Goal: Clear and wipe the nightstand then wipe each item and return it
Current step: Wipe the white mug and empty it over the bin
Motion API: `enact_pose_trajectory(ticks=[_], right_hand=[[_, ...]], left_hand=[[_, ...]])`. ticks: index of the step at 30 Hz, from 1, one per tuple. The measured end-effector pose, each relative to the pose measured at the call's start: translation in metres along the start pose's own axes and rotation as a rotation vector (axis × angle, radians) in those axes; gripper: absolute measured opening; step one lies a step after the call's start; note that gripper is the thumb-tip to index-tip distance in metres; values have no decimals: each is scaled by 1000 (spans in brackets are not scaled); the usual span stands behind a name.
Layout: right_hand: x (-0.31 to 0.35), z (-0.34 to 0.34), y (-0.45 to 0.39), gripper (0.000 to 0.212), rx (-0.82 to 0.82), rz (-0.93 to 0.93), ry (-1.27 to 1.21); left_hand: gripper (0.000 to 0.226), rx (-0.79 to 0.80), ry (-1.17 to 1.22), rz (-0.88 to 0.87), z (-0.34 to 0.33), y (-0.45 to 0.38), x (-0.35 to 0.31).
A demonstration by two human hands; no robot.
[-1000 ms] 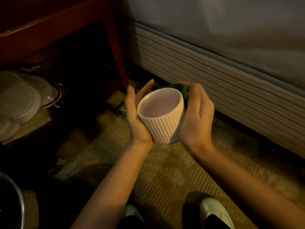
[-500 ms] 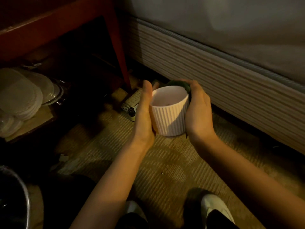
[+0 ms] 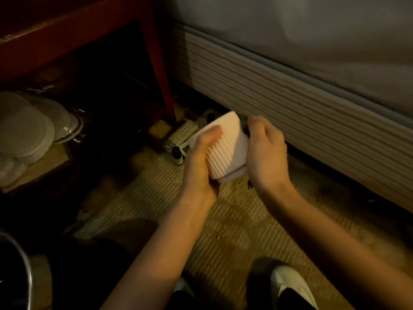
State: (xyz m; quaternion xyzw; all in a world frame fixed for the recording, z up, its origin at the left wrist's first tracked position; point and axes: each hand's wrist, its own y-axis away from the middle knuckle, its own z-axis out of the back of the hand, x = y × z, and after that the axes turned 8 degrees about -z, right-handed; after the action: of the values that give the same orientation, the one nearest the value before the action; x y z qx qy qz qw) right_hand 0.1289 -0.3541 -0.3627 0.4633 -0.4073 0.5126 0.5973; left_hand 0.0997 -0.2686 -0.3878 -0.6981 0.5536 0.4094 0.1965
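Note:
A pale pink ribbed cup (image 3: 226,151) is held low over the carpet, tipped with its mouth turned away from me and its base toward me. My left hand (image 3: 201,162) grips its left side, thumb lying across the ribs. My right hand (image 3: 266,153) presses a dark green cloth (image 3: 244,123) against the cup's right side; only a corner of the cloth shows above the fingers. The red wooden nightstand (image 3: 156,63) stands at the upper left, its leg coming down just beyond the cup.
A hair roller (image 3: 182,134) and a small dark-capped bottle (image 3: 177,154) lie on the carpet by the nightstand leg. Stacked white lids (image 3: 26,130) sit at the left. The bed's striped mattress edge (image 3: 301,113) runs along the right. A metal rim (image 3: 20,260) shows at the bottom left.
The cup has been tipped over from upright, so its mouth now faces away. Both hands shifted slightly right and turned with it, the right hand still pressing the cloth.

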Motion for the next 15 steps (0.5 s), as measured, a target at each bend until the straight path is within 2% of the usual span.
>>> enact_pose_trajectory(ticks=[3,4,6,9,10,15], right_hand=[[-2,-6,15,21,-29,279,81],[-3,-7,16,24,-32,329,123],[-4,-7,10,26,15,258,86],[-4,-4,-1,27,174,-54,-86],[-6,-4,-2,29,187,-100,-118],[-14,-14,11,29,104,146,-52]], left_hand=[[43,-10,148,14,-4,4,-4],[46,-16,167,18,-4,4,-5],[49,-51,181,38,-2,4,-7],[55,-132,213,74,2,4,-7],[57,-157,218,85,2,5,-7],[55,-255,302,106,2,0,-6]])
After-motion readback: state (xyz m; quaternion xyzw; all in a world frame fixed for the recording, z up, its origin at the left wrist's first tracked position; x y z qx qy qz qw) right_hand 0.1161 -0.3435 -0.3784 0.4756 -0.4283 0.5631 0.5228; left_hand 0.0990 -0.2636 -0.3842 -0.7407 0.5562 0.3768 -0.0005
